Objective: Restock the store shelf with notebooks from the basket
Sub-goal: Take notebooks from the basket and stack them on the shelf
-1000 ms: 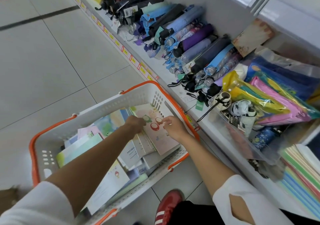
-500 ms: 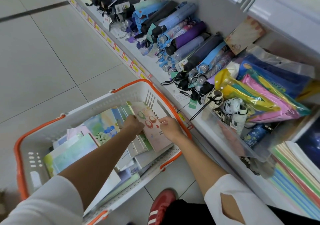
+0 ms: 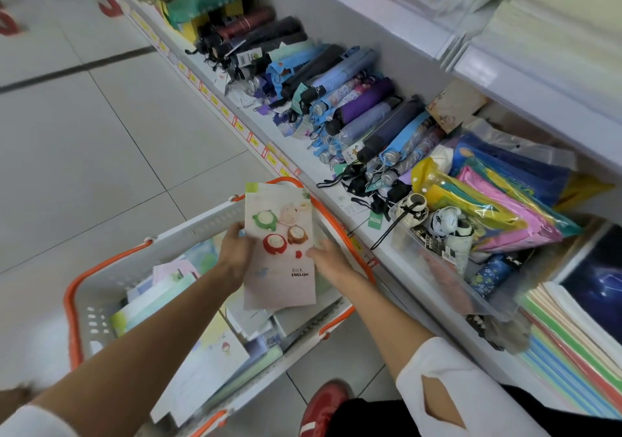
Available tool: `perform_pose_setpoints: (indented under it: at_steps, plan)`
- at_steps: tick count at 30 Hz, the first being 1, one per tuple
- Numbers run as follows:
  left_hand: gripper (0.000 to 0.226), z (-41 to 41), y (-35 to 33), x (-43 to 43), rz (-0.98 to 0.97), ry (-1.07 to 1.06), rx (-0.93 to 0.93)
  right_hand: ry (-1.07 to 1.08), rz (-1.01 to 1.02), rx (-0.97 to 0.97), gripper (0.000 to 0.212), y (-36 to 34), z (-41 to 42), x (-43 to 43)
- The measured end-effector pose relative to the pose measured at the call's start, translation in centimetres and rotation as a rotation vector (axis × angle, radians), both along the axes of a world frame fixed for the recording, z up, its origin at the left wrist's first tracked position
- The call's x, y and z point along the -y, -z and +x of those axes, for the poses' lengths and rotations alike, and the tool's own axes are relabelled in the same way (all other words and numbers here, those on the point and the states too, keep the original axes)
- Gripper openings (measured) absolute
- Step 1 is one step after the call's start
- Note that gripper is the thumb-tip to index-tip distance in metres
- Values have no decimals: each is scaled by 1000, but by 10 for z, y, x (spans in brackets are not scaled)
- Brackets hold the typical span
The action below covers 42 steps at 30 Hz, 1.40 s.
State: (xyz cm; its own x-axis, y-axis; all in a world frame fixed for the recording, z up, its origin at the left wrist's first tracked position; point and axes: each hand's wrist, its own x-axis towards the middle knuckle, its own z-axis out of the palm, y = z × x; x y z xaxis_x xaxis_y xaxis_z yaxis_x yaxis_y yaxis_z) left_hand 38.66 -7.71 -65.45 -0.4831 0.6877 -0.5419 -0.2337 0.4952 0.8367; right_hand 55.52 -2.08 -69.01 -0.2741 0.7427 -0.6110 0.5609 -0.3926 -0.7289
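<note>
The pink notebook (image 3: 279,251) is held above the basket (image 3: 101,288), gripped at its edge by the left hand (image 3: 235,251); the right hand (image 3: 331,261) is spread open beside it. With one-sided grip, it could slip back.

I see the thin pale-pink paper notebook (image 3: 281,251) with four round cartoon faces and "ENGLISH" on its cover, face up, lifted above the white plastic basket with orange rim (image 3: 111,278). More pastel notebooks (image 3: 188,345) lie jumbled inside the basket.
</note>
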Motion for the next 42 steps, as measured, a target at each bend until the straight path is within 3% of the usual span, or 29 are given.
perform_pose_setpoints:
  at_steps: [4,10,14,17,19,21,22,27,34,37,42]
  plan:
    - [32,9,-40,-4,103,32,39,136,76,-113,31,-48,3,-2]
    - [41,52,-122,-18,240,118,-57,250,342,-239,30,-147,38,10]
    - [37,102,-186,-28,318,290,-119,411,506,-300,25,-223,93,24]
    - [49,148,-228,-42,423,421,-178,500,580,-310,22,-270,146,34]
    - [40,184,-252,-51,449,497,-168,611,624,-322,26,-296,184,37]
    - [14,224,-277,-50,438,575,-182,734,679,-297,29,-322,223,43]
    - [13,245,-286,-52,447,604,-177,795,697,-282,28,-335,243,47]
    - [27,357,-323,-55,487,751,-171,1017,720,-162,29,-375,344,61]
    - [26,504,-359,-65,438,910,-55,1156,742,167,16,-408,484,84]
    - [34,565,-371,-67,474,957,-98,1310,777,183,20,-414,532,85]
    - [34,639,-371,-90,477,1010,-203,1368,853,146,28,-410,592,73]
